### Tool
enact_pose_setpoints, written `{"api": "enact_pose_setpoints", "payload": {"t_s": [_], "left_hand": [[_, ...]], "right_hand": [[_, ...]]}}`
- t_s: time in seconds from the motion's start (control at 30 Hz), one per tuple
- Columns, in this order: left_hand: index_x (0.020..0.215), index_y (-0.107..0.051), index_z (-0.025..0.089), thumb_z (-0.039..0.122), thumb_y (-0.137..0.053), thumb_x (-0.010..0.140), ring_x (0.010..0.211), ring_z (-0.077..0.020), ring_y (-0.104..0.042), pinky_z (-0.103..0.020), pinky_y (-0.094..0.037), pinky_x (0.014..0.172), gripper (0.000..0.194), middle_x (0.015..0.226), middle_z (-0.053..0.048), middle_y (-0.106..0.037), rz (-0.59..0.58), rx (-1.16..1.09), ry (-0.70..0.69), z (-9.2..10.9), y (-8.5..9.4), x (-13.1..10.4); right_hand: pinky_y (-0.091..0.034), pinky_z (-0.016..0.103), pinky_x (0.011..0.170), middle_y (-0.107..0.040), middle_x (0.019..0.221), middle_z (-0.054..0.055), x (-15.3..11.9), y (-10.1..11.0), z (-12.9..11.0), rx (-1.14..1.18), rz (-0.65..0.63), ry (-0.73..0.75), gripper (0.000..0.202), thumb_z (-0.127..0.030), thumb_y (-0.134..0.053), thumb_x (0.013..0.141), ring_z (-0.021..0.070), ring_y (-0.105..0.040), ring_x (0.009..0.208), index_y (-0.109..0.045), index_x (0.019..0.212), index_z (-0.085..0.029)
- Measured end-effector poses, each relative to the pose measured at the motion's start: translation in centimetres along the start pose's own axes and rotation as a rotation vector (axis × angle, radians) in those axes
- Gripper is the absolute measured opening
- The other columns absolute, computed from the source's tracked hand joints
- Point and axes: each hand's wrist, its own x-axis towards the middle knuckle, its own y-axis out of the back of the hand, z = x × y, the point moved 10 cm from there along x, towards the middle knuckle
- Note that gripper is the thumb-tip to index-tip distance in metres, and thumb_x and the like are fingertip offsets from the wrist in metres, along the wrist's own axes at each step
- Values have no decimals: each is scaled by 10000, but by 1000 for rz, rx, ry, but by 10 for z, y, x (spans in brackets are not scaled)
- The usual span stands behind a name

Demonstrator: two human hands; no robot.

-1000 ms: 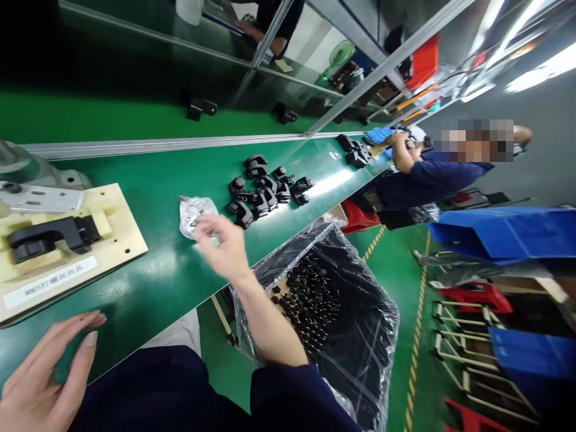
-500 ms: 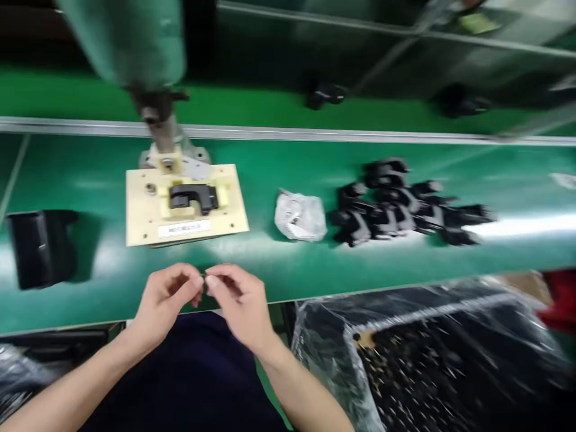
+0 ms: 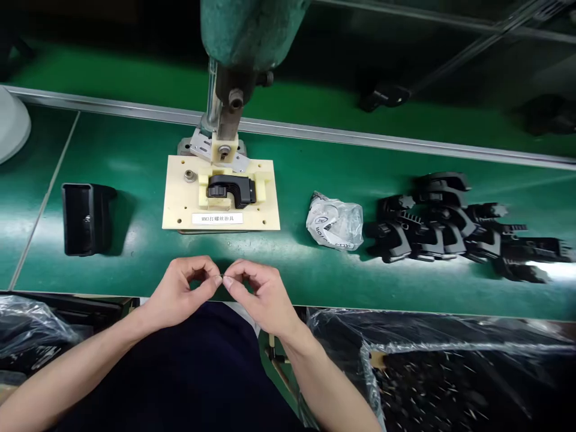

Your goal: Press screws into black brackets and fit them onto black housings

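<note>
My left hand [image 3: 191, 291] and my right hand [image 3: 256, 294] meet over the front edge of the green bench. Thumb and forefinger of each are pinched together, tip to tip, on something tiny and thin that I cannot make out. Just beyond them is a cream fixture plate [image 3: 180, 204] with a printed label. A black curved plastic part [image 3: 240, 187] lies in its raised nest. Above the nest hangs the head of a green press [image 3: 252, 36], apart from the part.
To the left stands a black open box-shaped holder [image 3: 87, 219]. A clear plastic bag [image 3: 335, 222] lies right of the fixture, then a pile of black clamp-like parts [image 3: 436, 222]. A plastic-lined bin [image 3: 366, 360] of small dark pieces sits below the bench at right.
The view has swung left, so the bench things sit further right in the picture. Both hands stay pinched together, their fingertips now closer to touching.
</note>
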Motion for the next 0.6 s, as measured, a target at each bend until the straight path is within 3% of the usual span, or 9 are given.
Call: {"api": "enact_pose_setpoints", "payload": {"t_s": [0.07, 0.17, 0.23, 0.3, 0.4, 0.6], "left_hand": [[700, -592, 151, 198, -547, 847, 607, -97, -509, -215, -430, 577, 160, 666, -7, -579, 51, 185, -159, 24, 10, 3], [805, -630, 157, 181, -555, 845, 711, -115, -577, -220, -479, 654, 89, 777, -26, -640, 270, 408, -446, 69, 36, 11], [863, -639, 159, 186, -561, 839, 778, -128, -596, -232, -505, 703, 86, 832, -35, -649, 444, 467, -599, 93, 57, 20], [942, -635, 165, 202, -554, 840, 839, -137, -610, -246, -526, 744, 136, 902, -44, -651, 548, 453, -684, 103, 73, 36], [1060, -607, 174, 227, -545, 845, 921, -155, -634, -273, -544, 803, 230, 1011, -63, -653, 546, 379, -736, 105, 85, 64], [1100, -590, 183, 266, -533, 863, 960, -181, -661, -329, -542, 870, 258, 1024, -56, -681, 377, 316, -741, 101, 73, 92]], "right_hand": [[-432, 229, 554, -584, 649, -4, 11, 8, -20, -170, 84, 202, 131, -136, -547, 825, 97, -514, 586, -590, 706, -170], [-477, 279, 658, -659, 748, 33, 27, 29, -55, -434, 425, 536, 125, -138, -548, 843, 136, -596, 697, -624, 750, -171], [-476, 305, 710, -674, 771, 41, 40, 35, -68, -525, 625, 661, 133, -160, -548, 858, 151, -612, 734, -642, 765, -169], [-464, 318, 737, -676, 771, 36, 58, 35, -73, -574, 719, 688, 158, -183, -535, 873, 158, -613, 749, -658, 775, -172], [-445, 328, 742, -676, 769, 30, 81, 31, -73, -644, 763, 643, 203, -218, -505, 893, 169, -607, 767, -676, 790, -183], [-430, 332, 760, -669, 772, 34, 88, 29, -69, -691, 822, 583, 251, -251, -467, 922, 174, -597, 789, -683, 814, -185]]}}
